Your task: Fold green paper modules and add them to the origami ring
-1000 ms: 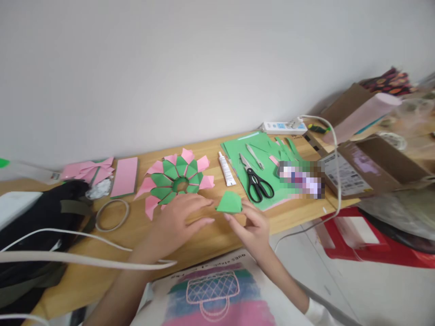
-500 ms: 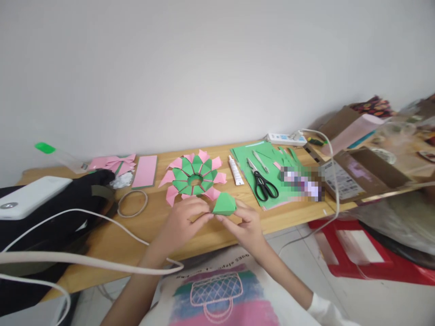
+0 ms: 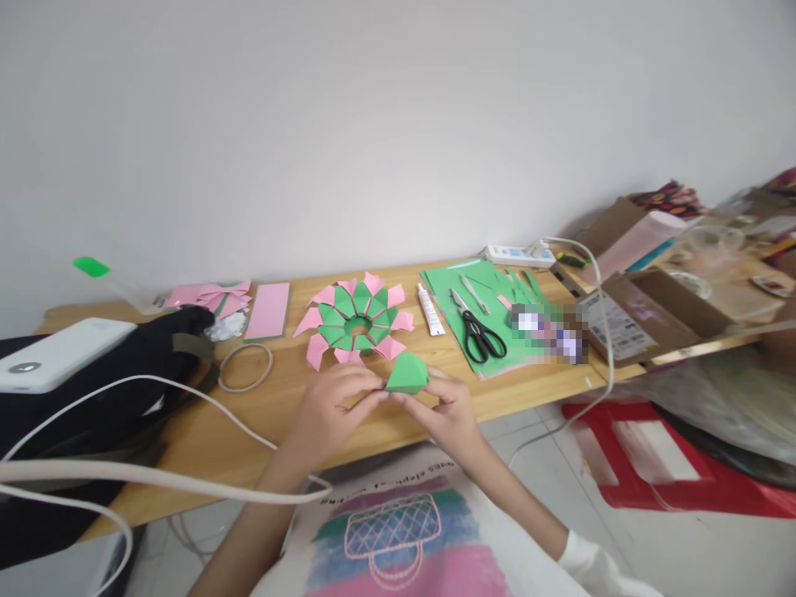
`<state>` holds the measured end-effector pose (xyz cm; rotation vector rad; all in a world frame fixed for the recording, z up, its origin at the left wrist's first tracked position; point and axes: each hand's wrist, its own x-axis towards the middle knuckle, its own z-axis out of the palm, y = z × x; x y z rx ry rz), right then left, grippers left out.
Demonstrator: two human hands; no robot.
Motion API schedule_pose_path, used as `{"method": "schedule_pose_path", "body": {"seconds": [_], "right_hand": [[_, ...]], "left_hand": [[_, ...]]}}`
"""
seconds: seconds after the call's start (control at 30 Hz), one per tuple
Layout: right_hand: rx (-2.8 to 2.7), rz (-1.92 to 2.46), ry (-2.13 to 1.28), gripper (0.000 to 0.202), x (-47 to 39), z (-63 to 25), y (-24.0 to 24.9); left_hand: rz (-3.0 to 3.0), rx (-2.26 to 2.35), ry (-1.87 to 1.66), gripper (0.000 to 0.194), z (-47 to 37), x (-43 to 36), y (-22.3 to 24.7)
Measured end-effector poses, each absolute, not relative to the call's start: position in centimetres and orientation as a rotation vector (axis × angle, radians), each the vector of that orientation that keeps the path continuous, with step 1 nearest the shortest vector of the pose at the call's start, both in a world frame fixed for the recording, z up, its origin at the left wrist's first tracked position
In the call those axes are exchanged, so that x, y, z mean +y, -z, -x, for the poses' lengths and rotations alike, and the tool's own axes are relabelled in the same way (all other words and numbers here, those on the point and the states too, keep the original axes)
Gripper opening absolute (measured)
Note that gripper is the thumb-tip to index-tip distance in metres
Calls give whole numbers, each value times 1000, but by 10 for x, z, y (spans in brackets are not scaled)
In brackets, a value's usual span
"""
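Between my two hands I hold a folded green paper piece (image 3: 407, 373) just above the front of the table. My left hand (image 3: 339, 402) pinches its left edge between thumb and fingers. From the other side, my right hand (image 3: 443, 404) grips it with thumb and fingertips. Just behind the hands lies a ring of folded green and pink paper (image 3: 385, 319), with pink tips pointing outward. A white glue tube (image 3: 431, 310) rests right of the ring. Black-handled scissors (image 3: 478, 338) lie on green paper sheets (image 3: 444, 282).
Left of the ring are a pink paper stack (image 3: 269, 311), pink folded pieces (image 3: 217, 294) and a tape roll (image 3: 245, 367). A white power bank (image 3: 59, 352) sits on a black bag (image 3: 180, 332). White cables (image 3: 155, 477) cross the left foreground. An open cardboard box (image 3: 659, 311) stands at right.
Both hands keep hold of the green paper piece, and their grip looks nearly the same. The view has shifted slightly.
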<state>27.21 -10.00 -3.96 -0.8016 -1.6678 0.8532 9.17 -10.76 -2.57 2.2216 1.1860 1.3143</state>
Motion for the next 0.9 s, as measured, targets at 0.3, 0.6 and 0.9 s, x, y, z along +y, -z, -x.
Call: {"method": "schedule_pose_path", "body": {"seconds": [0.3, 0.6, 0.9], "right_hand": [[-1603, 887, -805, 8, -98, -276, 46], [-1660, 867, -843, 10, -91, -285, 45], [-1698, 852, -856, 9, -75, -294, 39]], "left_hand": [[-2228, 1208, -1329, 10, -100, -103, 22], [-2296, 1149, -1166, 16, -99, -94, 19], [-2237, 1124, -1298, 6, -107, -82, 19]]}}
